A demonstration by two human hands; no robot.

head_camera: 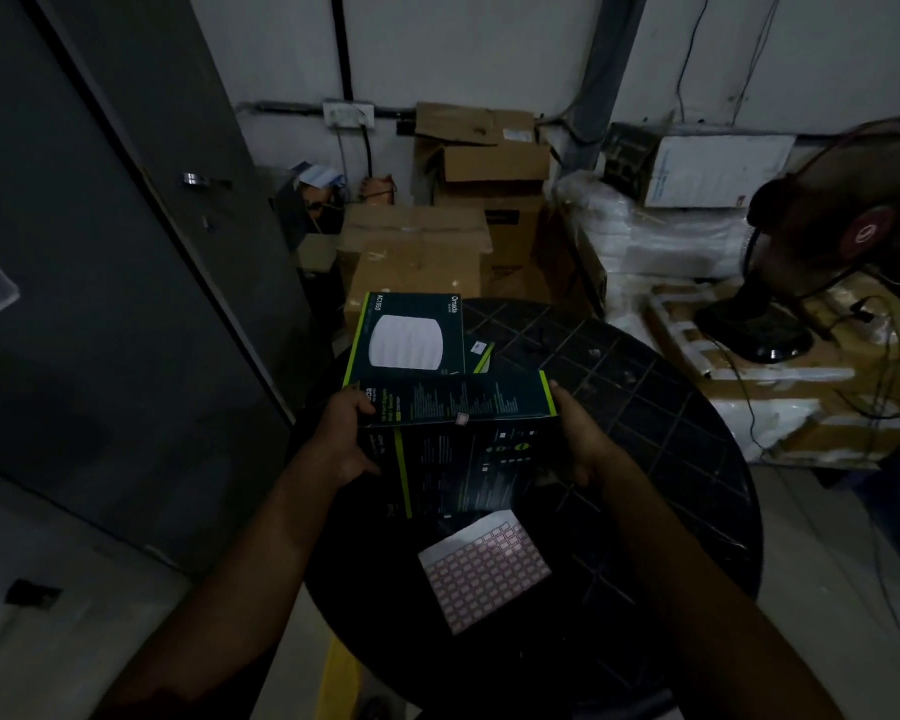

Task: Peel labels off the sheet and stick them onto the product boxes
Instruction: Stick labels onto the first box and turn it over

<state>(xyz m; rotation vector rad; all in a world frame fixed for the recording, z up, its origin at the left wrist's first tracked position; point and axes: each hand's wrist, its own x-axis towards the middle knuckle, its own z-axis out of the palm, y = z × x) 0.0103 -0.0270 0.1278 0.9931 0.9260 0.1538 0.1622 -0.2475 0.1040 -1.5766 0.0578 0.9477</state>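
A dark product box (pixel 463 449) with green edges is held between both hands over the round black table (pixel 645 433). My left hand (pixel 341 441) grips its left end and my right hand (pixel 578 439) grips its right end. A small pale label (pixel 461 419) sits on the box's upper front edge. A second dark box (pixel 409 337), printed with a white round device, lies on the table just behind. The label sheet (pixel 484 569), white with rows of pink labels, lies on the table in front of the held box.
Brown cartons (pixel 422 252) are stacked against the far wall behind the table. At the right, a black fan (pixel 822 226) stands on wrapped cartons (pixel 780 387) with cables trailing. A grey door (pixel 100 252) fills the left side.
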